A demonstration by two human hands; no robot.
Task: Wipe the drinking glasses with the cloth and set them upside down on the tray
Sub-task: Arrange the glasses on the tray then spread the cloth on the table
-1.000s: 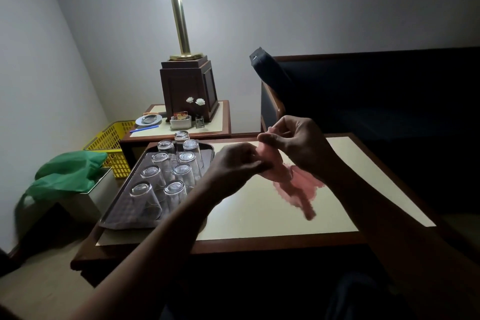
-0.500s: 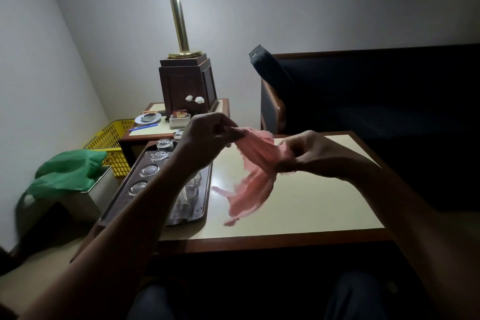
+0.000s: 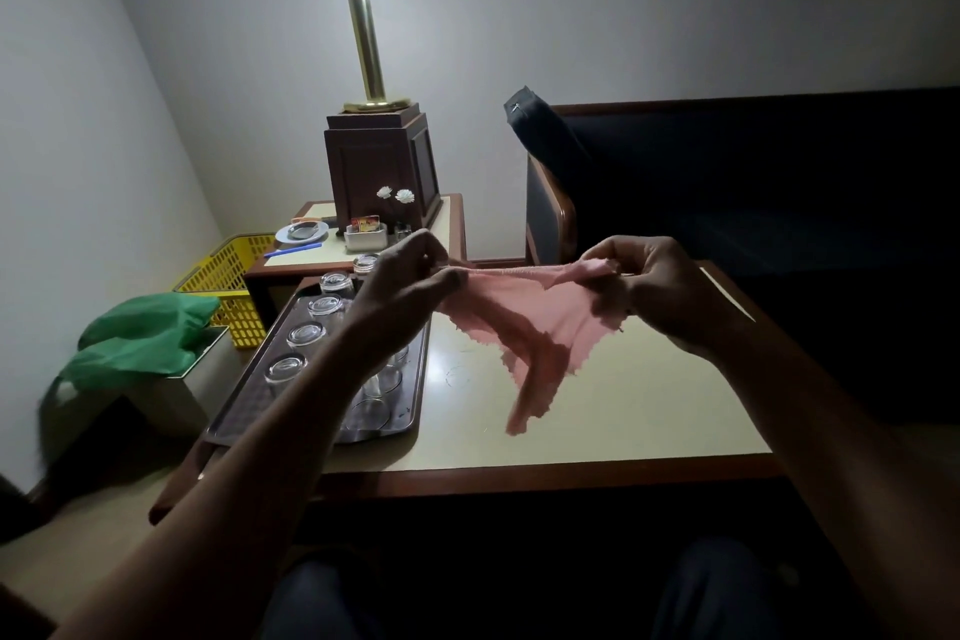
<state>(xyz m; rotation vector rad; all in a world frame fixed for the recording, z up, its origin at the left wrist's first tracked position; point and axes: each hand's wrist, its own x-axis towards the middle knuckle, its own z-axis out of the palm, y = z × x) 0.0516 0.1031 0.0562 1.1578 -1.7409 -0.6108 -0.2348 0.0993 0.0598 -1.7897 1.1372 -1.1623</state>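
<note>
Head cam: left hand (image 3: 410, 286) and right hand (image 3: 660, 291) each pinch pink frayed cloth (image 3: 535, 322) taut above cream wood-edged table (image 3: 623, 411); upside-down clear glasses (image 3: 304, 334) on grey metal tray (image 3: 244, 411) under left hand, several hidden by forearm (image 3: 291, 431), room dim.

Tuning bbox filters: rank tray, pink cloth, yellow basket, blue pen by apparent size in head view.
1. tray, partly hidden
2. pink cloth: near-tie with tray, and held nearer the camera
3. yellow basket
4. blue pen
</note>
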